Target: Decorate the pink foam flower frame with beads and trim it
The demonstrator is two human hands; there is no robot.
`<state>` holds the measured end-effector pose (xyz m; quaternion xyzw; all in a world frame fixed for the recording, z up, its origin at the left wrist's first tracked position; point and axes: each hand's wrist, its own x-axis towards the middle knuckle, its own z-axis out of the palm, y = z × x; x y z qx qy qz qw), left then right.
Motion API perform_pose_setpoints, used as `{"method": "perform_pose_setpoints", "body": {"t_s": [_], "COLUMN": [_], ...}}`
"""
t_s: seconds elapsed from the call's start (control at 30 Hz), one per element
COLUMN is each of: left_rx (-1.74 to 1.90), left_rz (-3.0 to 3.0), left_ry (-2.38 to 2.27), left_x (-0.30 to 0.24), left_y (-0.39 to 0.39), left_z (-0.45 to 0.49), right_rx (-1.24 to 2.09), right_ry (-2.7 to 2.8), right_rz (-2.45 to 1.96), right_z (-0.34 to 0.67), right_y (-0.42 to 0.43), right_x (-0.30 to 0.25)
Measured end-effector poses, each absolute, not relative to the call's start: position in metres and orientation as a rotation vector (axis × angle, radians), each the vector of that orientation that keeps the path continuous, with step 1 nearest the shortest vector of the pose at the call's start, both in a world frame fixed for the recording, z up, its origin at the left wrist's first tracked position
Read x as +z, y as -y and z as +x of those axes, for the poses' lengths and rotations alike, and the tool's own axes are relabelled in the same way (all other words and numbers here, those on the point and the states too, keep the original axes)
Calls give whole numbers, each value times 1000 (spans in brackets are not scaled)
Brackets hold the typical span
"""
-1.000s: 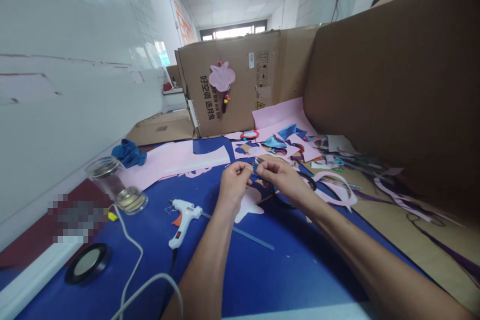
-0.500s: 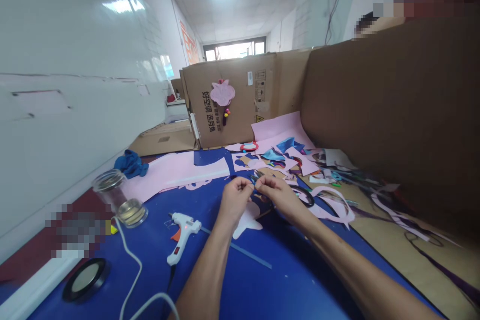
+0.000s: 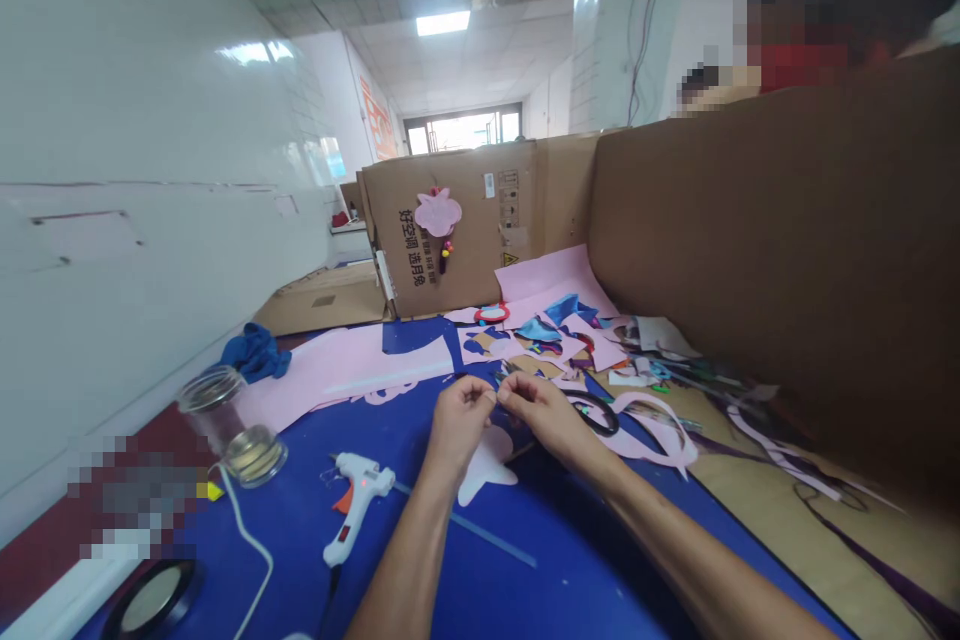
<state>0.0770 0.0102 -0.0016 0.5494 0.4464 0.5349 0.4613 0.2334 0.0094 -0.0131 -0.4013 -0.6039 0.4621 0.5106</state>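
My left hand [image 3: 459, 417] and my right hand [image 3: 538, 407] meet over the blue table top [image 3: 525, 570], fingertips pinched together on a small dark piece I cannot make out. Under them lies a pale pink cut-out shape [image 3: 486, 468]. A black hoop [image 3: 596, 412] rests just right of my right hand. A white glue gun [image 3: 351, 503] with an orange trigger lies to the left of my left forearm, its cord running toward me.
A glass jar [image 3: 229, 413] lies on its side at the left, a black tape roll [image 3: 154, 598] nearer me. Pink sheets [image 3: 337, 370], coloured scraps [image 3: 559, 320] and a blue cloth [image 3: 255, 352] lie behind. Cardboard walls [image 3: 765, 250] close the right and back. Another person is beyond the cardboard.
The view has tilted upward, so everything sits lower in frame. My hands stay pinched together on the small piece, shifted slightly left.
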Motion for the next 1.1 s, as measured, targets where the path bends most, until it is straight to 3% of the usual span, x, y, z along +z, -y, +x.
{"method": "perform_pose_setpoints", "body": {"t_s": [0.5, 0.73, 1.1], "left_rx": [1370, 1444, 1521], "left_rz": [1381, 1068, 986], "left_ry": [-1093, -1129, -1160], "left_x": [-15, 3, -26], "left_y": [-24, -39, -47], "left_z": [66, 52, 53], "right_rx": [1131, 977, 987], "right_ry": [1533, 1558, 1459], "right_rz": [-1017, -1016, -1040], "right_z": [225, 197, 186], "right_y": [-9, -47, -64], "right_x": [-9, -1, -33]}}
